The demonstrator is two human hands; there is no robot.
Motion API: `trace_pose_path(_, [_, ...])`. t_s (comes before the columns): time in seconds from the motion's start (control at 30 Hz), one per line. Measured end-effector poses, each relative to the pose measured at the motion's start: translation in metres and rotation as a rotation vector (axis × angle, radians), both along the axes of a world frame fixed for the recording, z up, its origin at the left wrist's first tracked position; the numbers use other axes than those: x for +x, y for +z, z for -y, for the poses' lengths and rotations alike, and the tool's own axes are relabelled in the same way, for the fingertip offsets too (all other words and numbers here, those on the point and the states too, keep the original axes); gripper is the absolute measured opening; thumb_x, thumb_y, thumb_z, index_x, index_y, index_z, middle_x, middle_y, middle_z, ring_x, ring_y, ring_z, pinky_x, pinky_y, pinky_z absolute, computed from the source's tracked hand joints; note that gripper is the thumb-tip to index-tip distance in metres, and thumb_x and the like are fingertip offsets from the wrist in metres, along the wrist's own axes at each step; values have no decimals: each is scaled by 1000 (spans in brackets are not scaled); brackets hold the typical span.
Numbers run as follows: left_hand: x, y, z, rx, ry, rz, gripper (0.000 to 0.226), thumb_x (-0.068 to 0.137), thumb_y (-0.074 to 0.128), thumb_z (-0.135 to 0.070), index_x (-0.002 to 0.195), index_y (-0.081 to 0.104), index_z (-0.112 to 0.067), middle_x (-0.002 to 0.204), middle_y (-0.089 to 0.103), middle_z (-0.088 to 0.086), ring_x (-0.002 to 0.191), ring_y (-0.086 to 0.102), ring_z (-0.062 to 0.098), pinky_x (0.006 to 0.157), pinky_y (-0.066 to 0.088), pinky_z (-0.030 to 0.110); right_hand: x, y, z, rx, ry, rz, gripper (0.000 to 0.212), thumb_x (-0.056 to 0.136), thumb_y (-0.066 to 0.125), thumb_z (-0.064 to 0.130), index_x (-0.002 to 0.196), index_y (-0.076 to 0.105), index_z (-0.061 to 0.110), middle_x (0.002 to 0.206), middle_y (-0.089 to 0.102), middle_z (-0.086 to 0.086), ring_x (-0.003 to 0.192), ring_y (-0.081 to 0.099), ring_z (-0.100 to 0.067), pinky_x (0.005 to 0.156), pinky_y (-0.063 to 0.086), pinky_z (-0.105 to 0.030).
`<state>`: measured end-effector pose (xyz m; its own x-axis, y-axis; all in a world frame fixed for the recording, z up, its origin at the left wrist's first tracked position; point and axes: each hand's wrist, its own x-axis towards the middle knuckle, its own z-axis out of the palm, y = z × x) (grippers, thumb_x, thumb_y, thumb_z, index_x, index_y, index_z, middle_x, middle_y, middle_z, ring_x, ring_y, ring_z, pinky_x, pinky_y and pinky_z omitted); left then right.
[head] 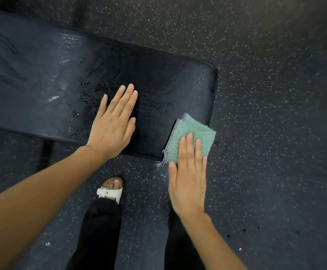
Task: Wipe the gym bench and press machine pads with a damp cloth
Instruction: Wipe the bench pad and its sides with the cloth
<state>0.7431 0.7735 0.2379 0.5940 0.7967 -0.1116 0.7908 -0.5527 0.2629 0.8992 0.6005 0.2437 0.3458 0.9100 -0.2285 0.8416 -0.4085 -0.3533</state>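
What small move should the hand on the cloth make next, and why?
Probably slide the cloth away along the right end of the bench pad: the right hand presses it flat on the near corner, wet streaks already mark the middle, and the left hand rests flat beside.

Dark rubber floor (266, 114) filled the whole view, flecked all over with small white specks. A thin seam (180, 14) ran through it at the far side. Light fell brightest at the far right, and a few small dark spots (258, 228) dotted the near right.

Speckled dark rubber floor (266, 94); white buckled sandal (110, 192); black trouser leg (98, 234).
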Motion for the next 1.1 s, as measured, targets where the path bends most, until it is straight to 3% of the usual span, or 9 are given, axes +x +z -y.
trace_pose_path(0.2, [31,0,9,8,-46,3,60,102,23,-30,158,19,-9,166,12,3,154,6,19,124,5,45,9,0,-10,13,25,9,58,105,19,37,159,11,17,167,6,0,154,-4,-18,123,-2,-39])
trace_pose_path(0.4, [44,0,7,10,-43,-16,60,102,22,-29,158,17,-10,167,10,3,154,3,18,124,3,43,35,-4,-44,45,58,-24,60,103,19,37,159,9,19,167,2,3,153,-8,-15,123,-8,-38])
trace_pose_path(0.63, [74,-4,5,43,-6,-16,59,102,22,-29,158,17,-10,166,11,3,154,5,19,124,4,45,66,-2,-71,86,179,-67,62,99,23,34,159,14,18,167,7,2,154,-3,-18,123,-2,-42])
trace_pose_path(0.83, [82,-8,6,83,24,-45,59,102,21,-29,158,17,-11,166,11,1,154,5,17,124,6,45,72,-2,-93,60,305,75,71,91,15,32,158,15,9,166,9,-9,153,3,-30,124,4,-48])
trace_pose_path(0.97, [82,-7,6,85,24,-53,59,102,20,-29,158,17,-11,166,12,2,154,7,17,124,10,47,80,-3,-124,62,314,92,70,94,11,37,158,10,9,167,4,-9,153,-2,-31,124,2,-48])
trace_pose_path(1.1, [82,-7,5,84,27,-29,59,102,21,-30,158,17,-12,166,13,1,154,7,16,124,10,47,84,-7,-139,67,298,121,74,98,17,55,159,8,16,167,3,-2,154,-2,-28,123,-1,-48])
